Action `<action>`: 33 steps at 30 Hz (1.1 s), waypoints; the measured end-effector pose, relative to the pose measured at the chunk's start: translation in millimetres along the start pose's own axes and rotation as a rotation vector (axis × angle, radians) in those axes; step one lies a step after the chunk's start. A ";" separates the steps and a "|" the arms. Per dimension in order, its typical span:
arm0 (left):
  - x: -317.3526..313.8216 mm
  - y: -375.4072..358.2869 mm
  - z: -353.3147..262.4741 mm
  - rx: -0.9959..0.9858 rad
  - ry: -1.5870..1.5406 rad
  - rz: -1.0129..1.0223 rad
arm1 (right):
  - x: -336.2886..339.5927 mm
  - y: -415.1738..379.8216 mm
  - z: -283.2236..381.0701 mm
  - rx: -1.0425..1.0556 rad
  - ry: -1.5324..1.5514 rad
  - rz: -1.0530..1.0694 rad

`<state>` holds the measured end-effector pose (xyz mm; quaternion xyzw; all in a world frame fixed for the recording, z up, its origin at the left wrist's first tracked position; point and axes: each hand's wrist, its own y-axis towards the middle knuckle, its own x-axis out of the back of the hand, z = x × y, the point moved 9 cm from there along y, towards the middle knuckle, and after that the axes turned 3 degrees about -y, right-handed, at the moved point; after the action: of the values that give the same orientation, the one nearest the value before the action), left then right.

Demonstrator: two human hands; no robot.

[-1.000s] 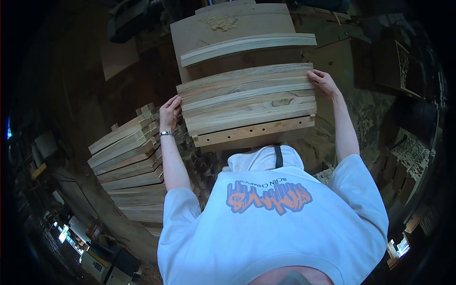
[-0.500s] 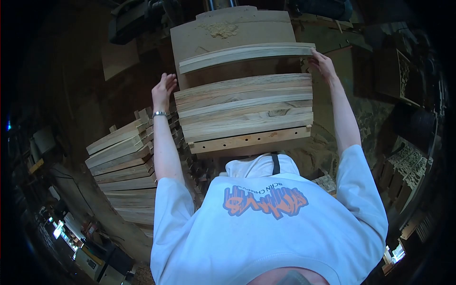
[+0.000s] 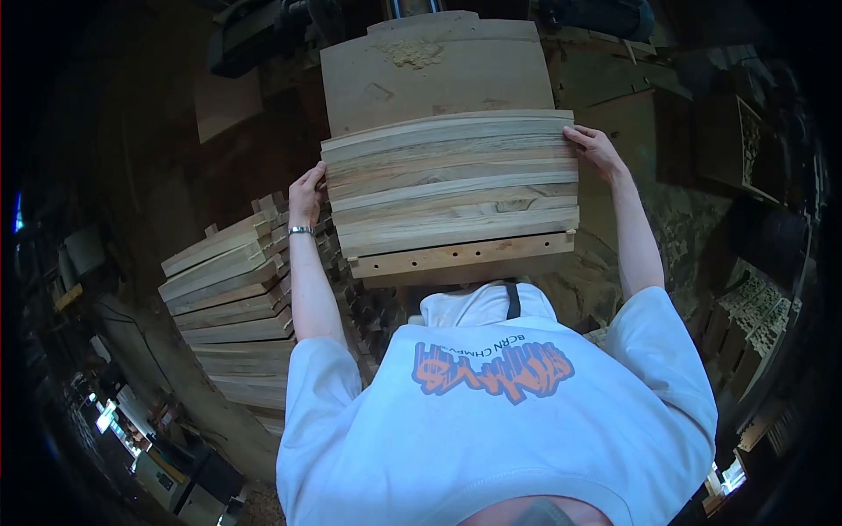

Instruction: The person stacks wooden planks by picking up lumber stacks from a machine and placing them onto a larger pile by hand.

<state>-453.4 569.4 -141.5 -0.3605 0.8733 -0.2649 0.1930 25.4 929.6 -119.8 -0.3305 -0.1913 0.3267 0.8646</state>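
A row of long wooden strips (image 3: 452, 180) lies side by side in front of me, the farthest strip (image 3: 447, 129) now against the others. At the left ends of the far strips is my left hand (image 3: 307, 195), its fingers bent together against the wood. My right hand (image 3: 598, 149) pinches the right end of the farthest strip between thumb and fingers. Nearest my body, a wooden rail (image 3: 465, 254) with several dark holes runs along the front of the row.
Beyond the strips lies a flat board (image 3: 438, 83) with a small heap of sawdust (image 3: 412, 55). A stack of wooden pieces (image 3: 232, 298) stands to my left. At the right are more bundled wood pieces (image 3: 759, 307). Dark machine parts (image 3: 263, 35) sit at the far side.
The farthest strip has come toward me and closed the gap to the row. My right hand moved nearer with it. My left hand came down to the strips' left ends.
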 end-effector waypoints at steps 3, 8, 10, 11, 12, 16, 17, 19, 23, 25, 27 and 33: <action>-3.4 -3.8 -6.0 -0.020 0.047 -0.026 | 0.2 -5.9 7.0 0.005 -0.042 -0.056; -19.2 9.7 -17.4 -0.001 -0.047 0.051 | -3.0 -6.4 3.8 0.012 0.005 -0.060; -28.7 17.0 -23.2 0.028 -0.087 0.077 | -5.7 -6.7 8.0 0.020 0.037 -0.062; -31.9 20.4 -25.1 0.025 -0.062 0.060 | -4.2 -8.7 8.1 0.009 0.022 -0.073; -31.1 24.2 -23.7 0.025 -0.037 0.040 | -4.8 -11.4 8.1 -0.005 0.006 -0.082; -26.0 28.5 -9.4 0.073 -0.112 0.103 | -6.2 -4.5 1.4 0.064 0.056 -0.072; -24.1 31.9 -9.7 0.047 -0.117 0.090 | -7.9 -4.9 -1.0 0.040 0.070 -0.055; -33.4 25.7 -15.8 0.017 -0.122 0.095 | -6.2 -6.3 -8.7 0.030 0.090 -0.067; -17.5 -29.0 10.2 0.007 -0.040 0.044 | -18.9 -56.7 -36.6 0.037 -0.014 -0.117; -3.7 -63.8 36.8 -0.017 0.010 0.002 | -19.5 -66.2 -76.4 -0.001 0.051 -0.113; 9.0 -97.0 66.1 -0.007 -0.078 -0.033 | -25.0 -83.9 -85.1 -0.011 0.056 -0.119; -5.7 -133.6 13.2 -0.385 0.565 -0.347 | -73.2 -158.5 -14.3 0.203 -0.727 -1.003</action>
<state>-372.2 489.2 -70.7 -0.4452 0.8519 -0.2138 -0.1742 50.5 782.5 -28.0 0.0155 -0.5729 -0.0109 0.8194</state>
